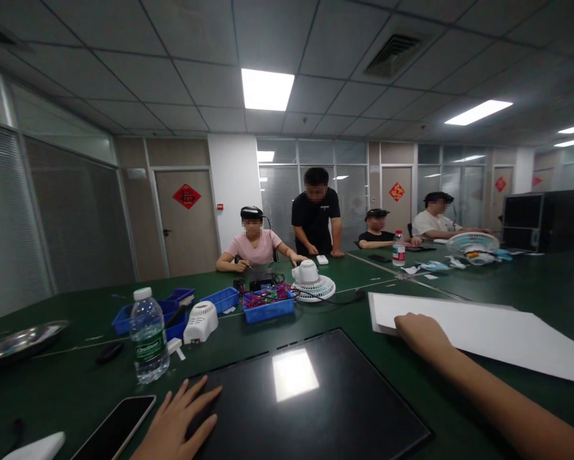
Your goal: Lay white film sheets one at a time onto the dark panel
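My left hand lies with fingers spread on the left edge of a flat black screen panel, whose glossy face reflects a ceiling light. To the right, my right hand has its fingers curled at the left end of a white sheet; the fingertips are hidden. The sheet lies over the green table beyond the panel's right side, and another layer shows under its edge. A phone with a dark screen is beside my left hand. Just past it stands a water bottle with a green label.
Blue bins, one full of wires, stand beyond the panel near a white plastic housing and a white fan. A metal tray is at far left. Several people are around the table; one touches the fan. A black computer case stands right.
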The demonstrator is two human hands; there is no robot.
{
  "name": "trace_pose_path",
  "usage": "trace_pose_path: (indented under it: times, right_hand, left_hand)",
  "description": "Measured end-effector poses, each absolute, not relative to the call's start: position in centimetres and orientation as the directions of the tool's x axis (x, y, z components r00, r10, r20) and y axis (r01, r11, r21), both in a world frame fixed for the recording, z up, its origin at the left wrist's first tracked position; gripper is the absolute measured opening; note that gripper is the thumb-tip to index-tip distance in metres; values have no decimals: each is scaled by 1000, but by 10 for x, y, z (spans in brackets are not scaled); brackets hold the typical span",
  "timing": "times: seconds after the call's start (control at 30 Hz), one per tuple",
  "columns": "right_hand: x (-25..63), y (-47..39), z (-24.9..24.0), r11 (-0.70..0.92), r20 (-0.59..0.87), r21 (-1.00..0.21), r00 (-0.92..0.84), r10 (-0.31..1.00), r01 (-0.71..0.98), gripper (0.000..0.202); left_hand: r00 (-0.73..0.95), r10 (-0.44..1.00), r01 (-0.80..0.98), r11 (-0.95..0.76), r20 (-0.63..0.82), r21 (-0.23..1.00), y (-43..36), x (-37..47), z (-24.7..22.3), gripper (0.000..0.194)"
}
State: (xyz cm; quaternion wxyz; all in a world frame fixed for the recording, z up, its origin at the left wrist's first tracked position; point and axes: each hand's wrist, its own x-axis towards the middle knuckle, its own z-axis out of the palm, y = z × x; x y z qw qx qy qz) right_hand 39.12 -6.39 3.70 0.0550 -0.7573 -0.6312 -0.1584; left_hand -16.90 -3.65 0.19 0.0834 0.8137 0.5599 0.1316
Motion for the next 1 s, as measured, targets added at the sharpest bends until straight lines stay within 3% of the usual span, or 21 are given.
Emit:
trace_pose_path:
  times: [0.13,0.27,0.37,0.43,0.47,0.53,0.67,0.73,0.87,0.93,1.0]
  right_hand:
    - [350,-76,52,-192,373,121,134,918,974,30]
    - [280,-99,54,103,301,104,-130,945,989,32]
    - [239,-123,54,459,185,-125,-434,882,879,32]
    - [227,-131,53,596,153,-283,-578,802,752,45]
    - [227,-131,52,621,156,-307,-605,781,722,51]
    - [231,-125,45,588,200,-228,-554,808,776,50]
    - [243,-107,30,329,287,-54,-301,909,943,40]
    - [244,-106,24,363,271,-114,-323,907,925,40]
    - [242,-107,15,546,307,-439,-452,837,713,47]
    - [251,-96,11,516,360,-438,-382,851,736,47]
    - [272,-78,7,416,397,-342,-271,877,843,46]
  left_hand:
    - [298,943,888,-332,151,318,-40,-171,2,54]
    - [300,940,877,-339,165,341,-41,-172,4,53]
    - [298,940,876,-339,166,342,-39,-172,3,53]
    - [300,940,877,-339,164,341,-37,-172,0,53]
    - [301,940,878,-338,160,338,-36,-172,-1,53]
    - [303,942,880,-335,145,336,-35,-172,-2,55]
    - [301,943,874,-332,142,355,-34,-172,-3,58]
    - [293,945,873,-326,146,363,-32,-172,-5,60]
    - [312,935,871,-352,170,342,-27,-174,-12,62]
    - [334,924,867,-378,185,324,-26,-175,-15,60]
    - [353,919,867,-391,174,310,-26,-176,-15,56]
